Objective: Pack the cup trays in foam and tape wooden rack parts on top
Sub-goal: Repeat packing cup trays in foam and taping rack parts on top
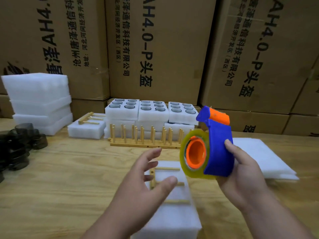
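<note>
White foam is lying nearest the camera: a wrapped white foam block (pixel 174 219) is sitting on the pale plywood tabletop (pixel 60 178), with a light wooden comb-shaped rack part (pixel 165 183) of 1 bar and 3 pegs resting on its top face. The left hand (pixel 146 180) is hovering over that block with its fingers spread apart and straight, gripping nothing; the rack part's bar is showing just beyond the fingertips and its pegs are reaching out to the right of the thumb. Whether the hand is touching the foam is hard to tell through the blur. To the right and higher up, the right hand (pixel 245 171) is gripping a blue and orange plastic tape dispenser (pixel 215 144), thumb pressing on the blue body and fingers curling round behind it, with the yellowish roll of clear tape (pixel 188 161) facing left towards the other hand. A flat pile of white foam sheets (pixel 264 157) is lying behind that hand. Farther back, a long wooden peg rack (pixel 146 137) is standing upright in front of 3 white foam cup trays with 6 holes each (pixel 151 111). Left of them, another foam block (pixel 86 130) is carrying a second comb part, and a tall stack of foam slabs (pixel 39 102) is rising beside dark smoky plastic cups (pixel 19 145). Brown printed cardboard cartons (pixel 160 47) are filling the background.
</note>
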A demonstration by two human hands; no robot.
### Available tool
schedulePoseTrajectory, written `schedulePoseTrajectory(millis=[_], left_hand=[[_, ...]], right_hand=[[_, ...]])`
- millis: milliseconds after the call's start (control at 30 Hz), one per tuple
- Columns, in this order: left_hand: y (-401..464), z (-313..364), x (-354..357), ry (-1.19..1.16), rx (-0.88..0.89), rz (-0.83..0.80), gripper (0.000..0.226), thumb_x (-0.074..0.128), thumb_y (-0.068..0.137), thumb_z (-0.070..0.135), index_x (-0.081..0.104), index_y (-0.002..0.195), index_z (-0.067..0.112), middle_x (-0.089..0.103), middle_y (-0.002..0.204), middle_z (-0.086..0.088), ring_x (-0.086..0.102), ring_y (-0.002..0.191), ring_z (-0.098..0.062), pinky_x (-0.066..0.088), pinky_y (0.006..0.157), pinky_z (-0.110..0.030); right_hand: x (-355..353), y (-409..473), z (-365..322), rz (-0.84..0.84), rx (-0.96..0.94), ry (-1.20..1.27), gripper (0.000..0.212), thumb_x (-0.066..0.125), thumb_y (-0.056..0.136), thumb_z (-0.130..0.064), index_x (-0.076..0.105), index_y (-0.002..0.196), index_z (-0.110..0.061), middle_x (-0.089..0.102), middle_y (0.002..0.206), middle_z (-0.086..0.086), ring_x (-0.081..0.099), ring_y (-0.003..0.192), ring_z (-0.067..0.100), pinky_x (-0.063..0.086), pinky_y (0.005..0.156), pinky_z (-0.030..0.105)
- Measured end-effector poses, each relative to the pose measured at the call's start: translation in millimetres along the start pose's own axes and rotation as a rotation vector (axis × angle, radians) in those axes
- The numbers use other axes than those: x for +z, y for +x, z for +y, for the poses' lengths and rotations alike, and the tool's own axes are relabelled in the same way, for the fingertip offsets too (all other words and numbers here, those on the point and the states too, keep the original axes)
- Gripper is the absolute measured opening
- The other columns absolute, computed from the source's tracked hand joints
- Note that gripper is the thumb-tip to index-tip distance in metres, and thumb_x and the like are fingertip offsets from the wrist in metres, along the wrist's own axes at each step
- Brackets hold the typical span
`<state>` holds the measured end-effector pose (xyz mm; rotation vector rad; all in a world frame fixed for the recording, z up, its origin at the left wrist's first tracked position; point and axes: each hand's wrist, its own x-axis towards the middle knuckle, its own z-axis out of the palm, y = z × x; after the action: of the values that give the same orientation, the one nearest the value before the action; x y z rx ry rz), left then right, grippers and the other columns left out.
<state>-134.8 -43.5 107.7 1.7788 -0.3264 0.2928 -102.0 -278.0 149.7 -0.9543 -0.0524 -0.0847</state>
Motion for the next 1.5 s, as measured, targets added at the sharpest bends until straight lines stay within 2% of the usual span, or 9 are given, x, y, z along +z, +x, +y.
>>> schedulePoseTrajectory(millis=[233, 300, 500, 700, 933, 1033, 1200, 1367, 1500], left_hand=[[2.6, 9.1, 11.6, -0.101, -0.019, -0.175, 0.103, 0.091, 0.048, 0.070, 0.023, 0.123, 0.087, 0.054, 0.135, 0.038, 0.060, 0.121, 0.003, 0.052, 0.098, -0.030], [-0.4, 8.5, 7.7, -0.109, -0.012, -0.172, 0.110, 0.092, 0.046, 0.070, 0.025, 0.132, 0.079, 0.057, 0.134, 0.035, 0.063, 0.119, -0.001, 0.054, 0.099, -0.036], [-1.1, 7.5, -8.6, -0.053, -0.037, -0.217, 0.115, 0.094, 0.052, 0.060, 0.029, 0.147, 0.058, 0.056, 0.139, 0.030, 0.059, 0.125, -0.001, 0.054, 0.100, -0.039], [8.0, 11.2, -35.9, -0.105, 0.029, -0.099, 0.080, 0.075, 0.063, 0.057, 0.043, 0.137, 0.061, 0.058, 0.135, 0.032, 0.060, 0.122, 0.000, 0.054, 0.091, -0.026], [11.5, 46.8, -55.3, -0.057, 0.226, -0.006, 0.050, 0.069, 0.074, 0.056, 0.061, 0.124, 0.058, 0.069, 0.125, 0.014, 0.065, 0.118, -0.011, 0.051, 0.092, -0.033], [7.0, 60.4, -56.9, 0.039, 0.275, -0.029, 0.046, 0.067, 0.078, 0.056, 0.061, 0.124, 0.057, 0.069, 0.124, 0.018, 0.063, 0.120, -0.008, 0.049, 0.094, -0.033], [-2.9, 71.2, -57.3, 0.319, 0.338, -0.170, 0.049, 0.067, 0.079, 0.065, 0.058, 0.126, 0.059, 0.057, 0.131, 0.036, 0.049, 0.128, 0.010, 0.043, 0.096, -0.014], [-5.5, 72.8, -52.5, 0.385, 0.368, -0.222, 0.044, 0.067, 0.081, 0.063, 0.062, 0.124, 0.053, 0.062, 0.123, 0.032, 0.052, 0.127, 0.004, 0.035, 0.100, -0.006], [-4.8, 74.1, -55.3, 0.375, 0.353, -0.232, 0.037, 0.064, 0.085, 0.061, 0.066, 0.120, 0.052, 0.062, 0.125, 0.030, 0.052, 0.128, 0.003, 0.036, 0.098, -0.005]], right_hand=[[32.3, -33.9, 18.8, -0.096, 0.136, 0.221, 0.044, 0.061, 0.090, -0.037, 0.073, 0.122, -0.010, 0.070, 0.127, 0.016, 0.070, 0.112, 0.031, 0.055, 0.097, 0.046], [32.5, -37.1, 22.1, -0.112, 0.152, 0.214, 0.046, 0.063, 0.088, -0.038, 0.073, 0.122, -0.008, 0.069, 0.127, 0.020, 0.068, 0.113, 0.035, 0.047, 0.107, 0.051], [26.2, -38.8, 17.2, -0.337, 0.213, 0.004, 0.071, 0.096, 0.059, -0.036, 0.073, 0.116, 0.000, 0.070, 0.116, 0.029, 0.072, 0.099, 0.036, 0.060, 0.087, 0.047], [20.6, -30.2, 3.7, -0.345, -0.060, -0.623, 0.064, 0.094, 0.047, -0.064, 0.075, 0.100, -0.035, 0.076, 0.107, 0.008, 0.074, 0.096, 0.024, 0.060, 0.077, 0.031], [8.9, -20.6, -4.2, -0.291, -0.528, -1.221, 0.042, 0.090, 0.058, -0.054, 0.076, 0.095, -0.039, 0.065, 0.112, -0.014, 0.056, 0.111, 0.010, 0.047, 0.090, 0.030], [5.2, -21.3, 0.3, -0.298, -0.530, -1.237, 0.033, 0.087, 0.064, -0.044, 0.077, 0.095, -0.040, 0.066, 0.113, -0.015, 0.053, 0.117, 0.010, 0.045, 0.095, 0.038], [2.4, -24.1, 5.3, -0.368, -0.595, -1.201, 0.032, 0.083, 0.068, -0.046, 0.078, 0.099, -0.039, 0.067, 0.113, -0.014, 0.055, 0.119, 0.013, 0.045, 0.094, 0.025], [-0.2, -25.0, 6.1, -0.395, -0.613, -1.225, 0.033, 0.081, 0.070, -0.048, 0.078, 0.102, -0.040, 0.065, 0.117, -0.017, 0.054, 0.120, 0.012, 0.045, 0.094, 0.022], [-0.3, -26.3, 6.2, -0.399, -0.641, -1.220, 0.042, 0.071, 0.074, -0.072, 0.077, 0.101, -0.041, 0.065, 0.117, -0.019, 0.054, 0.121, 0.010, 0.044, 0.094, 0.016]])
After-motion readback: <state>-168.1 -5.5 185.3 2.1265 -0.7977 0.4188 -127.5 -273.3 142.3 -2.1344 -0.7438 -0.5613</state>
